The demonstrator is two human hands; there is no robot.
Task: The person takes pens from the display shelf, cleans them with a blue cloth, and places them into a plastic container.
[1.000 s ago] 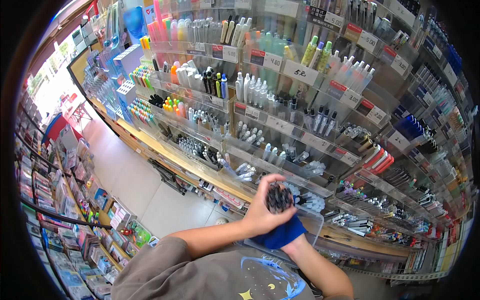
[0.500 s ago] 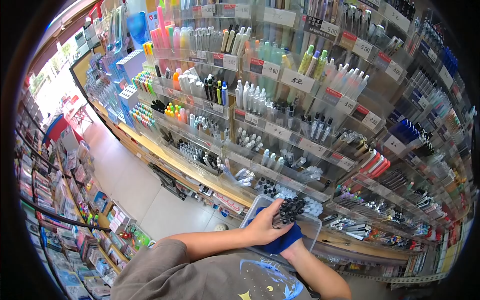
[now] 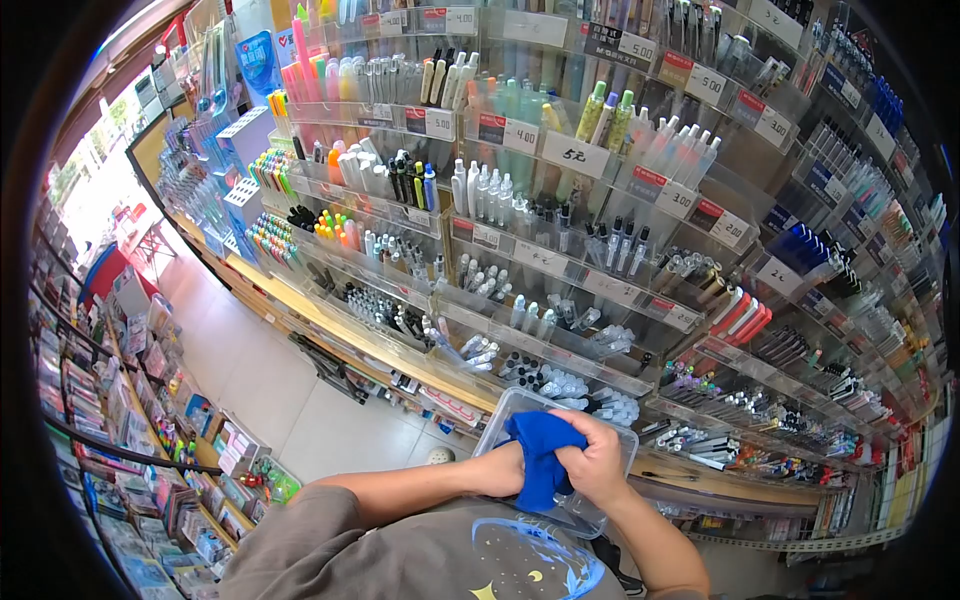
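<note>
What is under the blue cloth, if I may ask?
The clear box shows beneath the blue cloth. The left hand is largely hidden; its fingers, and anything they hold, are covered.

Clear tiered shelves (image 3: pixel 570 358) hold rows of assorted pens (image 3: pixel 483 190).

One head-worn view, wide, round-edged, facing forward and down over wearer's shirt (image 3: pixel 420 550) at six o'clock. Right hand (image 3: pixel 594 460) close, at five; pen shelves (image 3: pixel 590 366) near, twelve to four; floor (image 3: pixel 320 415) farther, at eight; bright opening (image 3: pixel 100 150) farthest, at ten.
</note>
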